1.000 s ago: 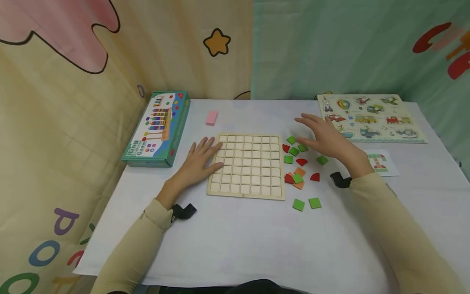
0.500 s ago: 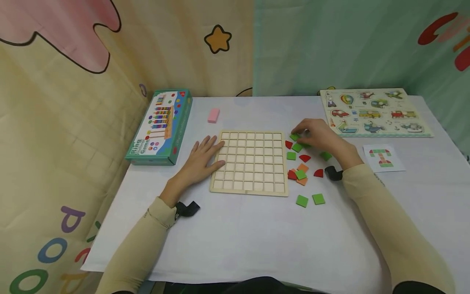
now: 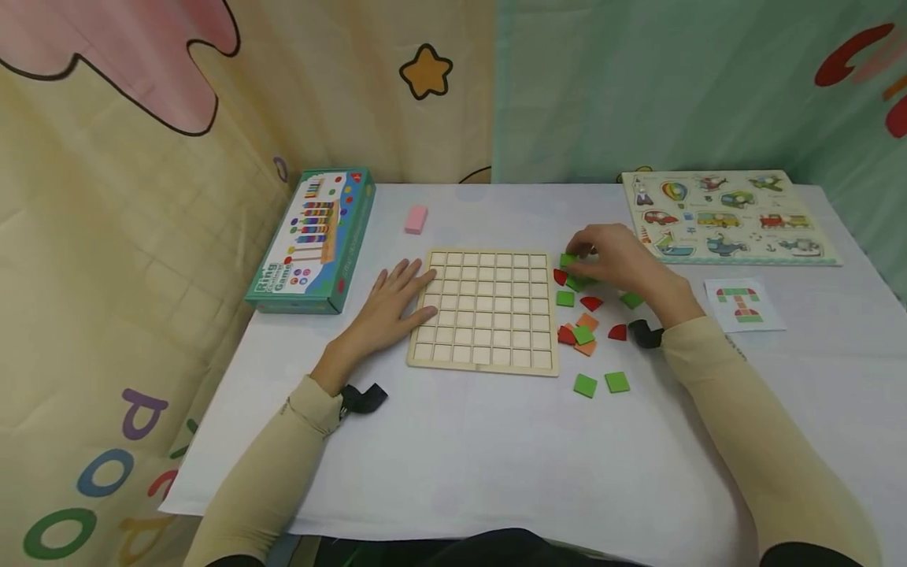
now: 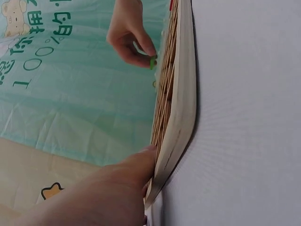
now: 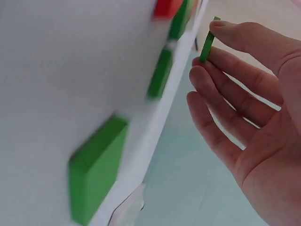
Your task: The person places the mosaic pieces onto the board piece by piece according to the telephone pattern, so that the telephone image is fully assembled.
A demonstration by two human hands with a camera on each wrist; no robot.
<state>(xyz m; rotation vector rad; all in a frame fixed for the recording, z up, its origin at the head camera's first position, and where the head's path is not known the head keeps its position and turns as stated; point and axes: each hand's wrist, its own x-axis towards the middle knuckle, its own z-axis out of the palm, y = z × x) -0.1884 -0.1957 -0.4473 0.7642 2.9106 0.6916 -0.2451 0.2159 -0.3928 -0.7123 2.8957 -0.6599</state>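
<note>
A wooden grid board (image 3: 484, 368) lies flat on the white table. My left hand (image 3: 392, 309) rests on its left edge with fingers spread; in the left wrist view the thumb (image 4: 136, 165) touches the board's rim (image 4: 181, 103). Right of the board, my right hand (image 3: 612, 256) pinches a green square tile (image 5: 207, 46) between thumb and fingertips, raised off the table in the right wrist view. Around that hand lie more green tiles (image 3: 564, 298), red quarter-round tiles (image 3: 591, 303) and orange tiles (image 3: 587, 321), some overlapping.
A boxed toy (image 3: 312, 244) stands at the back left, near a pink block (image 3: 416, 220). At the back right lies a picture puzzle board (image 3: 733, 216). A pattern card (image 3: 744, 305) sits in front of it. Two green tiles (image 3: 585, 385) lie nearer the front.
My right hand has come down and left to the upper tiles, its fingers closing on a green one. My left hand stays on the board. The head view has shifted slightly.
</note>
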